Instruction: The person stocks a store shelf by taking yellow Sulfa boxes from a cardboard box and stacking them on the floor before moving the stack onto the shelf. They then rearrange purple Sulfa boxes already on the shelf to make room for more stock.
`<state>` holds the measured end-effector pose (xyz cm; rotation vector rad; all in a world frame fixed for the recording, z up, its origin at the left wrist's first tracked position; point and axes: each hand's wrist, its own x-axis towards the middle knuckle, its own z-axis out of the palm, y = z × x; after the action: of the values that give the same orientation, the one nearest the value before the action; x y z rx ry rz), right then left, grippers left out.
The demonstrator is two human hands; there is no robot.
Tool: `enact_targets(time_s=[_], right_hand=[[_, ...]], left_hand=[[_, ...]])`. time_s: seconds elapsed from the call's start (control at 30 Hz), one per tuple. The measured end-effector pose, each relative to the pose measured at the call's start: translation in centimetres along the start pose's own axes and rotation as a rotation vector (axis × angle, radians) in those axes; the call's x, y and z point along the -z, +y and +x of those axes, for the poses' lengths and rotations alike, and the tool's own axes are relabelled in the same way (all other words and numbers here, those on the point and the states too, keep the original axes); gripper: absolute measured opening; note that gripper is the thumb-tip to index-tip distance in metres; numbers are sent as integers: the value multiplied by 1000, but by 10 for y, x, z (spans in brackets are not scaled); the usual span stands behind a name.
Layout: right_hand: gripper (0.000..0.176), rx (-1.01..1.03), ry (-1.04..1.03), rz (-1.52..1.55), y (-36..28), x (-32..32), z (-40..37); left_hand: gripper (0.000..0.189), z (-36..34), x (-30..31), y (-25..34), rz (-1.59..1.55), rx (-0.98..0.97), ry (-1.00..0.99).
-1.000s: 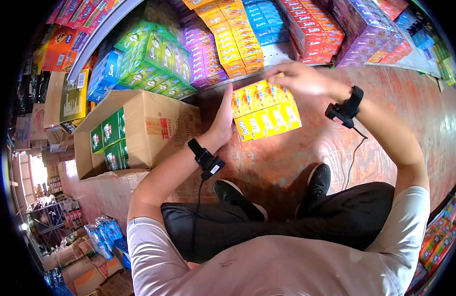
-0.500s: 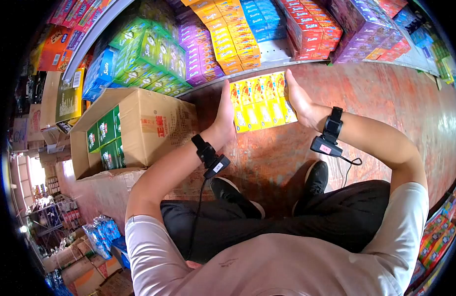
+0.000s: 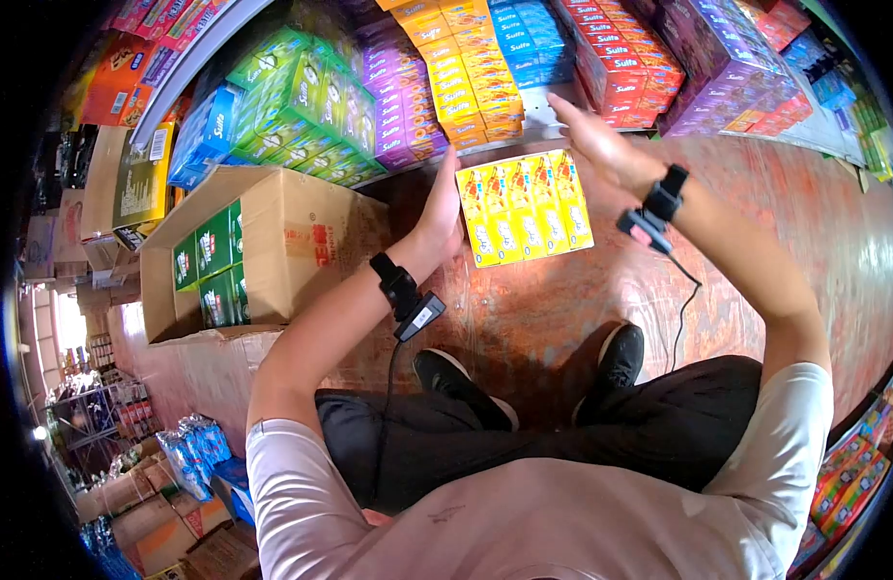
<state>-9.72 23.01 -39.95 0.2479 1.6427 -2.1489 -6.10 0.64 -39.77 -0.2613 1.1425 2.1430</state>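
A block of small yellow boxes [image 3: 526, 211], with "Sulfa"-like lettering and orange pictures, is held in front of me above the floor. My left hand [image 3: 441, 215] grips it along its left side; some of its fingers are hidden beneath or behind it. Apart from the block's upper right corner, my right hand [image 3: 603, 147] is raised with fingers stretched, slightly blurred and holding nothing. Beyond the right fingertips is the shelf with stacks of orange-yellow boxes [image 3: 456, 82], blue boxes [image 3: 531, 43] and red boxes [image 3: 616, 63].
To the left stands an open cardboard carton [image 3: 306, 246] with green boxes [image 3: 215, 244] inside. Green packs [image 3: 306, 101] and purple boxes [image 3: 398, 92] fill the left of the shelf; larger purple packs [image 3: 722, 63] stand at right. My shoes [image 3: 616, 362] are on the reddish floor [image 3: 756, 261].
My right hand has let go of the yellow block's right side and moved up toward the shelf. The block, still in my left hand, has shifted slightly right and down.
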Motion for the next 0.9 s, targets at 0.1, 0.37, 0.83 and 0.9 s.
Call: enact_targets(time_s=[0.1,0.37,0.83,0.9], right_hand=[[71,-126,25,-185,0,30,61],[36,-173,44,-135,7,3,117],[22,-319,-148,-172,-12,1,94],[23,-356,-194,-191,-15,0,90]], left_hand=[[60,5,-4,17,27,-115,-23],[54,33,16,30,247,-222,178],[56,26,21,32,243,-253,391],[54,28,32,33,266,-265,415]])
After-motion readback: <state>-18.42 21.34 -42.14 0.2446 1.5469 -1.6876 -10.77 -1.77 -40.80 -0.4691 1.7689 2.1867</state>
